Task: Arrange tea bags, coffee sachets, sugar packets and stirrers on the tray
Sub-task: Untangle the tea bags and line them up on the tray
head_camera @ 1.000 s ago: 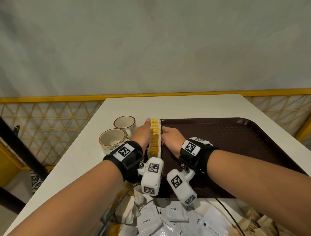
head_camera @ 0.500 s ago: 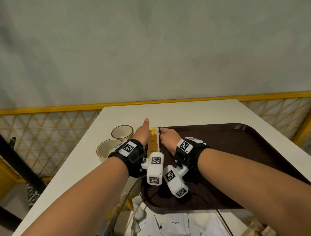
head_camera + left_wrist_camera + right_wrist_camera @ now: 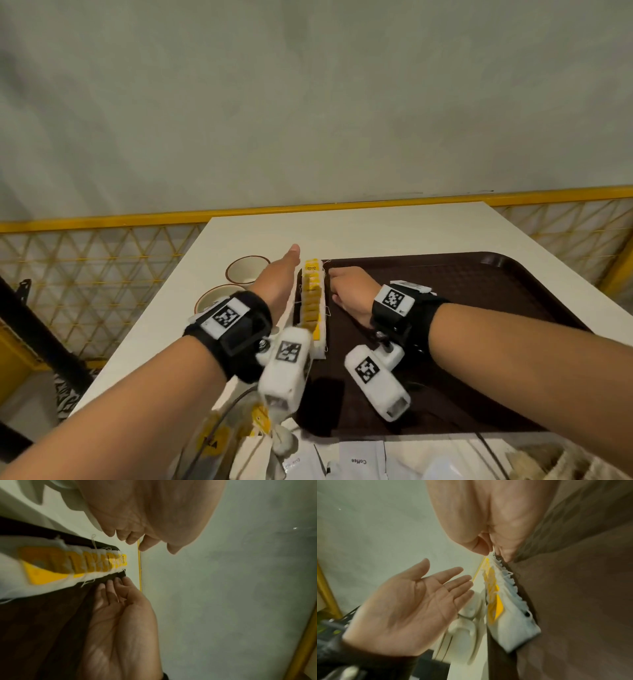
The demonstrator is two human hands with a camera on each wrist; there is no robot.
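Along the tray's [image 3: 479,274] left edge stands a row of tea bags [image 3: 312,301]; my left hand [image 3: 279,277] flanks it flat, fingers straight; my right hand [image 3: 351,291], loosely extended, grasps nothing.

Row of tea bags [image 3: 312,301] along left edge of tray [image 3: 479,291], tray on table [image 3: 342,233], two cups [image 3: 247,272] left of tray, coffee sachets [image 3: 359,459] on near side of tray
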